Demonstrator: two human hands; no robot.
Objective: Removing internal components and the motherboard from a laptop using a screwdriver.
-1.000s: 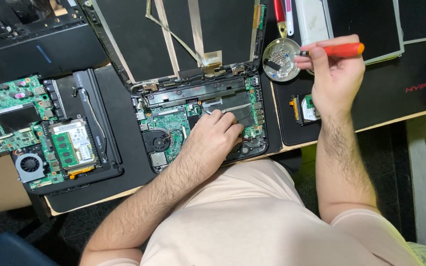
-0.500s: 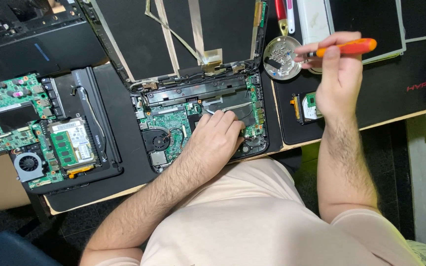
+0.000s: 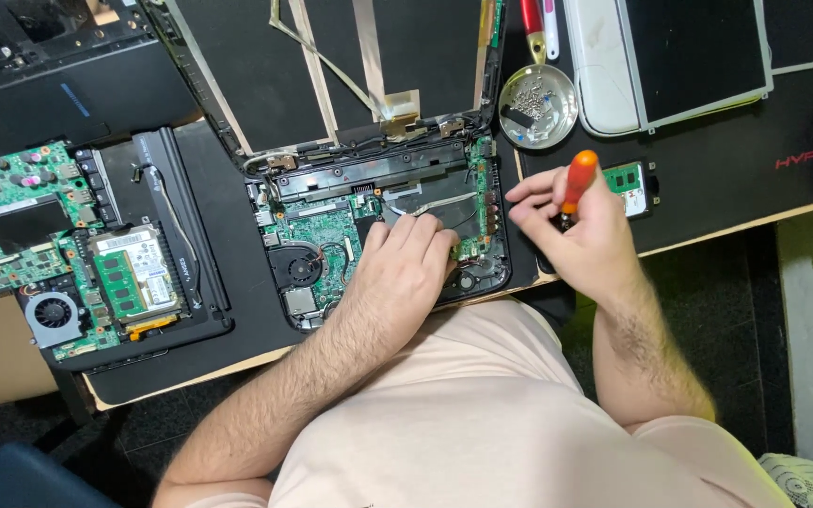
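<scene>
The left hand point(image 3: 406, 268) is lying flat, fingers spread a little, on the green board inside the opened laptop point(image 3: 383, 226), holding nothing. The right hand point(image 3: 581, 235) is curling tight around an orange-handled screwdriver point(image 3: 576, 186), standing it up just beside the laptop's right edge. A round metal dish point(image 3: 538, 105) with tiny screws is sitting on the surface point(image 3: 736, 160) behind it. Another opened laptop point(image 3: 77, 254) with a fan is lying to the left.

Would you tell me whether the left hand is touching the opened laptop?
Touching: the head view shows the left hand lying flat on the opened laptop, fingers pressed on its internals with no gap.
</scene>
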